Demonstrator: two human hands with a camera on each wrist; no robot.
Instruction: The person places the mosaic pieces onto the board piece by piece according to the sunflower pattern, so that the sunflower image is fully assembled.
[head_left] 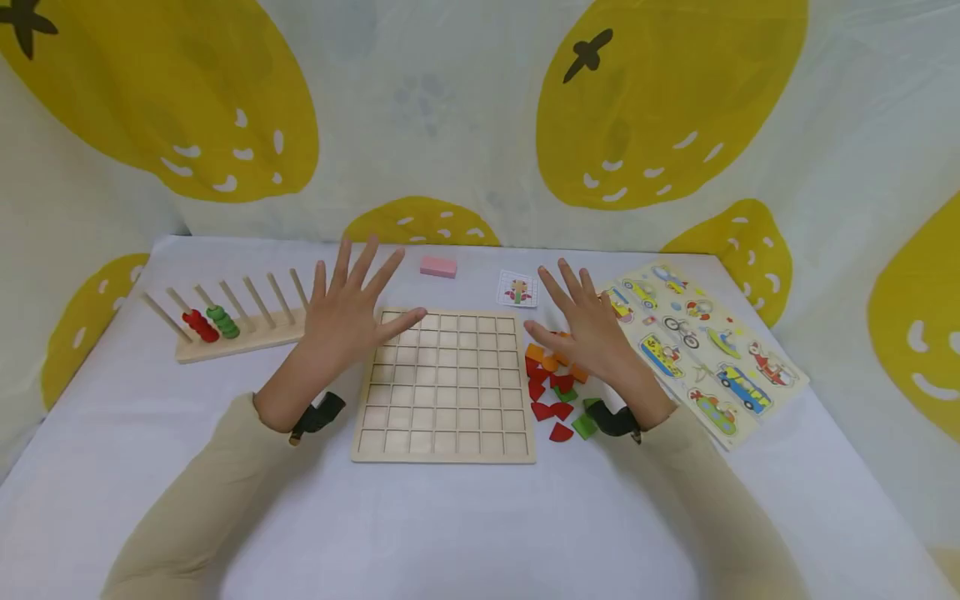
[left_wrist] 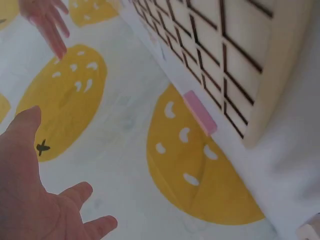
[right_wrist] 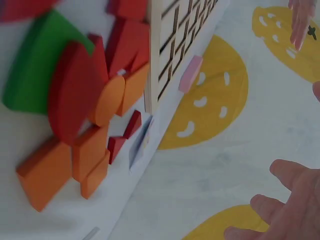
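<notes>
Both hands are raised flat with fingers spread wide, each grip holding nothing. The left hand point(head_left: 347, 312) hovers over the upper left corner of the wooden grid board point(head_left: 446, 385), its thumb tip above the board's top edge. The right hand point(head_left: 592, 329) hovers over the pile of coloured wooden pieces point(head_left: 555, 387), orange, red and green, which lies on the counter point(head_left: 450, 525) just beside the board's right edge. The board's square cells hold no pieces. Beyond the board lie a pink block point(head_left: 438, 266) and a small picture card point(head_left: 517, 288). To the left stands a wooden peg rack point(head_left: 232, 329) with red and green rings on two pegs. To the right lies a vehicle puzzle board point(head_left: 701, 350). A white cloth covers the counter, and a lemon-print cloth point(head_left: 480, 117) hangs behind
</notes>
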